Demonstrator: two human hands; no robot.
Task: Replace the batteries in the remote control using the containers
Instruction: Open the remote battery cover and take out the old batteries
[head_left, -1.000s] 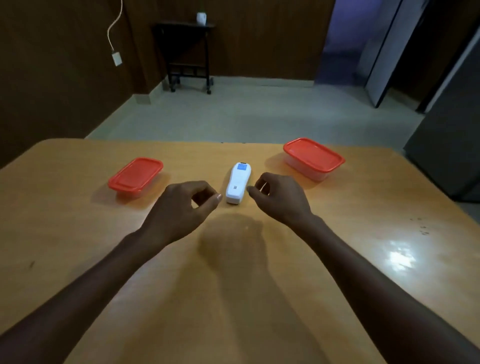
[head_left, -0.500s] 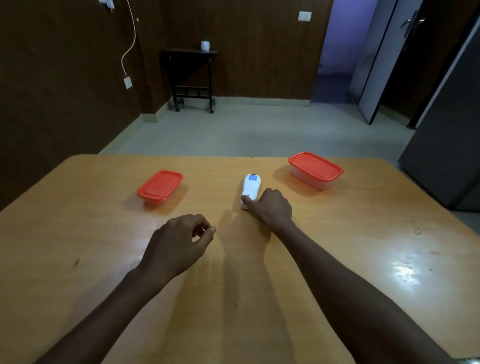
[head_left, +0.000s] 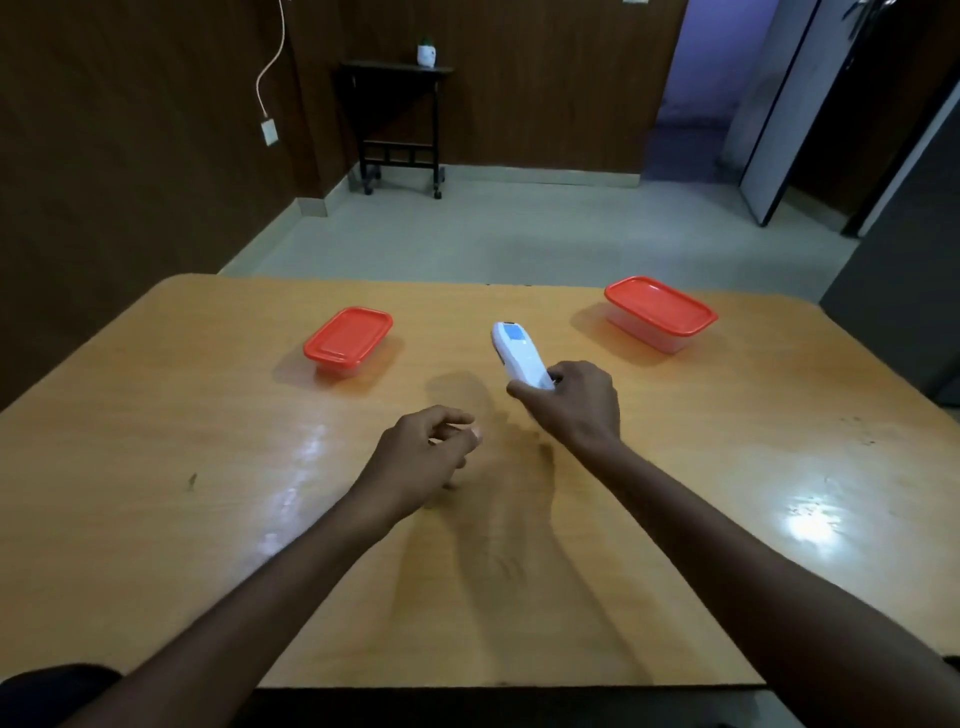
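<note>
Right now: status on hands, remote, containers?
Right hand gripping remote, tilted. Left hand empty, fingers curled. Left container and right container lidded, untouched. Nothing in the way.

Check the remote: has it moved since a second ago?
Yes. The remote lay flat midway between the two red-lidded containers; now the right hand grips its near end, and its far end tilts toward the left container.

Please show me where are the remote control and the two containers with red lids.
remote control (head_left: 517, 353): head view, on its white body, below the blue screen.
left container (head_left: 348, 335): head view, on the middle of its red lid.
right container (head_left: 660, 310): head view, on the middle of its red lid.
</note>
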